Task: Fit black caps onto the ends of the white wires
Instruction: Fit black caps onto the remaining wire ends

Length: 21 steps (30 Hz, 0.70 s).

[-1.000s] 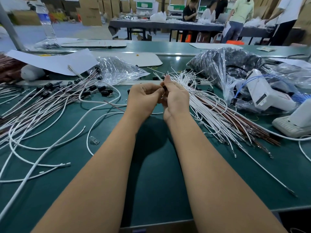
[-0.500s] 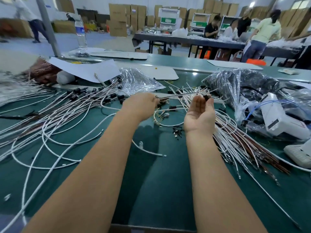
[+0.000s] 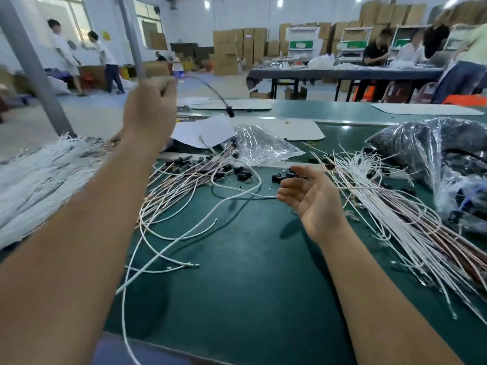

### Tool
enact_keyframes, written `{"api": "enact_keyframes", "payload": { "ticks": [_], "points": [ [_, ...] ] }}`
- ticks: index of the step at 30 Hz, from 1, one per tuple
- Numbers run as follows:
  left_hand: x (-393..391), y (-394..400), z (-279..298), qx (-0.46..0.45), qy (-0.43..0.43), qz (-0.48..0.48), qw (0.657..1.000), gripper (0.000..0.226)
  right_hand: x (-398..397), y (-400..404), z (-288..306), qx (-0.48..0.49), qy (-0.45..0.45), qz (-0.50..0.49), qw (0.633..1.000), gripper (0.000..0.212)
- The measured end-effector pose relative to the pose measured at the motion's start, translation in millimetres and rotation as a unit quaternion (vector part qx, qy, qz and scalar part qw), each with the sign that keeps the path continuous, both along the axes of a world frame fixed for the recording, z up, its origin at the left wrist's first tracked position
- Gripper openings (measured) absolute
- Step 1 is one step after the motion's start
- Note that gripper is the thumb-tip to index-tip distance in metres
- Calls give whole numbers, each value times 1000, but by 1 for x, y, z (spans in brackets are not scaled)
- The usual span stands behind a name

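Note:
My left hand (image 3: 150,109) is raised high above the table and grips a wire (image 3: 210,89) that arcs to the right, with a black cap (image 3: 230,112) on its free end. My right hand (image 3: 311,197) hovers palm-up over the green table (image 3: 250,272), fingers relaxed and holding nothing. Several loose black caps (image 3: 280,177) lie just beyond its fingertips. Capped wires (image 3: 200,169) lie in a pile at centre left. Uncapped white wires (image 3: 395,206) fan out at the right.
A thick bundle of white wires (image 3: 34,175) lies at far left. A clear plastic bag (image 3: 263,148) and white paper (image 3: 203,131) sit behind the capped pile. A bag of black parts (image 3: 434,154) stands at right. People work at a far table (image 3: 342,75).
My left hand has lifted up and left from the table, carrying the capped wire with it. My right hand has moved lower and opened. The view has tilted upward.

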<state>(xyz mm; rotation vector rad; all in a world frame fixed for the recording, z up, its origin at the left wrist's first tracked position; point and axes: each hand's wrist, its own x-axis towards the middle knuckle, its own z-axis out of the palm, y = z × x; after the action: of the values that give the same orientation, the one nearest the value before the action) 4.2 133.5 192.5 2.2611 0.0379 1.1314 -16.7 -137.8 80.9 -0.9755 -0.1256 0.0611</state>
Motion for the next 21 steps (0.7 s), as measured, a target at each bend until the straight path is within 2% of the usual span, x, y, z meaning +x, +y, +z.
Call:
{"api": "enact_keyframes", "payload": {
  "ticks": [1, 2, 3, 4, 5, 7, 11, 12, 14, 16, 17, 19, 21],
  "points": [
    [-1, 14, -22, 80, 71, 61, 992, 28, 1, 2, 0, -21, -1, 6, 1000, 25],
    [-5, 27, -49, 155, 187, 93, 965, 30, 1, 3, 0, -41, 4, 11, 999, 27],
    [-10, 39, -74, 210, 304, 100, 924, 33, 1, 4, 0, -61, 10, 13, 998, 29],
    [-18, 48, -94, 237, 381, 97, 888, 37, 2, 4, 1, -79, 15, 16, 997, 31],
    [-23, 54, -105, 240, 410, 91, 875, 41, 3, 4, 0, -94, 18, 19, 995, 32],
    [-23, 60, -107, 224, 410, 84, 880, 46, 4, 4, -1, -109, 22, 19, 994, 32],
    [-3, 58, -72, 275, 459, 80, 841, 38, 5, 4, -2, -133, 23, -17, 991, 27],
    [1, 52, -61, 270, 455, 67, 846, 37, 5, 4, -3, -139, 23, -37, 989, 25],
    [11, 31, -38, 207, 391, 29, 896, 40, 3, 1, -3, -146, 16, -71, 987, 18],
    [16, -4, -20, 80, 263, -39, 961, 43, 1, -1, -4, -147, 7, -93, 985, 9],
    [15, -27, -14, 13, 190, -87, 978, 43, 0, -2, -4, -144, 2, -106, 984, 9],
    [3, -80, -19, -99, 67, -175, 977, 40, -3, -2, -4, -155, -15, -133, 979, 13],
    [-19, -131, -49, -154, 39, -226, 961, 37, -5, -2, -3, -174, -39, -164, 970, 13]
  ]
}}
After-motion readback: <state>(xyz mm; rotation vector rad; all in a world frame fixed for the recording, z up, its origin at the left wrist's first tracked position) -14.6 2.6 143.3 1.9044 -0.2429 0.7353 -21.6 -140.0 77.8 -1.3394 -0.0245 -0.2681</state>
